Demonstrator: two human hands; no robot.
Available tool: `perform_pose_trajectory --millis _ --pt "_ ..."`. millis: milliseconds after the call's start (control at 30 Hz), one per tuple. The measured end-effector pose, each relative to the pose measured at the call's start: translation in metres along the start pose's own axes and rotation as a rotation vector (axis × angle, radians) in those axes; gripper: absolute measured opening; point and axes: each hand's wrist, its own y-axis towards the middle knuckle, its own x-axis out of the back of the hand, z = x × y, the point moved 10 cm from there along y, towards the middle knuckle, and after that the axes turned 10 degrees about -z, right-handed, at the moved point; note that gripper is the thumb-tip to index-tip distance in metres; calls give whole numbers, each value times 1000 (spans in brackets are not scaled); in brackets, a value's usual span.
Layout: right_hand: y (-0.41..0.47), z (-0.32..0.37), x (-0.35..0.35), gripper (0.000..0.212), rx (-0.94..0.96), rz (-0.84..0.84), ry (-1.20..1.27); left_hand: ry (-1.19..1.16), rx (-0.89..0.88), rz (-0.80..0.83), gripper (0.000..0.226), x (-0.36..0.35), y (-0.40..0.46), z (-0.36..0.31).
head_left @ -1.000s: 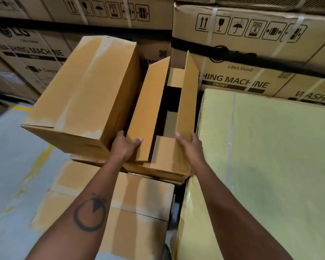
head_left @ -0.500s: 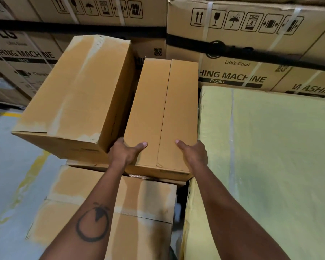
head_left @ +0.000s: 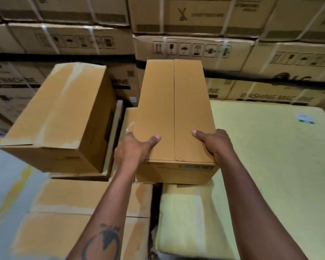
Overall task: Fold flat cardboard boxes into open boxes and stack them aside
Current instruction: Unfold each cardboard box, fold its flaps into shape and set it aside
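A plain brown cardboard box with its two top flaps folded flat and meeting at a centre seam is held in front of me. My left hand grips its near left corner, thumb on top and fingers down the side. My right hand grips the near right corner the same way. The box hangs slightly above the stack below. Another folded box lies tilted to the left on a flat carton.
Stacked brown cartons sit below my left arm. A large yellow-green covered block fills the right. A wall of strapped washing-machine cartons stands behind. Grey floor with a yellow line shows at the left.
The top flaps stood open a second ago; they were folded flat. Since then both hands have lifted the box up and toward me, and my view has tilted upward.
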Motion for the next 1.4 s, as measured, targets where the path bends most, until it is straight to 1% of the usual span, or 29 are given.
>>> perform_pose_trajectory --millis 100,133,233,333,367,433,500,600,667,733,767,867,900,967,1033,1100,1167,1233,1267,1333,1400 --pt "17 -38 61 89 -51 -34 2 42 -62 32 97 -35 -40 -45" --pt "23 -53 81 89 -68 -47 13 61 -81 44 97 -47 -54 -61" --pt "46 -96 138 97 -110 -71 23 73 -120 119 97 -96 -100 -103" --pt "77 -136 194 86 -135 -80 9 78 -117 192 94 -150 -146 -140" --pt "89 -150 214 86 -142 -83 6 82 -113 213 95 -170 -163 -153" --pt "117 -176 254 93 -145 -87 -2 98 -112 242 97 -206 -197 -181" --pt "147 -201 292 93 -142 -80 -5 112 -112 256 98 -240 -231 -211" --pt "182 -231 343 76 -148 -68 -8 128 -131 272 96 -284 -273 -252" --pt "202 -247 365 72 -143 -65 9 154 -135 273 95 -304 -292 -273" --pt "213 -258 375 76 -146 -56 8 184 -133 266 95 -315 -303 -286" --pt "216 -261 377 82 -149 -53 -4 210 -133 264 95 -317 -304 -290" --pt "220 -266 373 107 -147 -42 -46 327 -119 294 98 -323 -301 -287" --pt "220 -267 371 110 -135 -41 -62 360 -108 321 99 -326 -299 -283" --pt "218 -267 367 105 -102 -52 -102 397 -73 387 104 -330 -295 -275" --pt "216 -267 365 103 -67 -70 -137 413 -71 420 111 -331 -289 -281" --pt "212 -263 365 105 -19 -98 -202 426 -188 382 126 -333 -283 -311" --pt "204 -252 364 95 97 -152 -333 402 -349 382 132 -341 -287 -349" --pt "189 -238 353 85 217 -183 -451 360 -400 422 120 -353 -294 -368" --pt "180 -234 347 87 245 -184 -496 364 -391 416 111 -356 -296 -368" --pt "165 -231 337 101 261 -188 -575 401 -359 373 99 -355 -301 -357" --pt "160 -229 332 118 261 -188 -650 439 -385 331 90 -351 -309 -348"
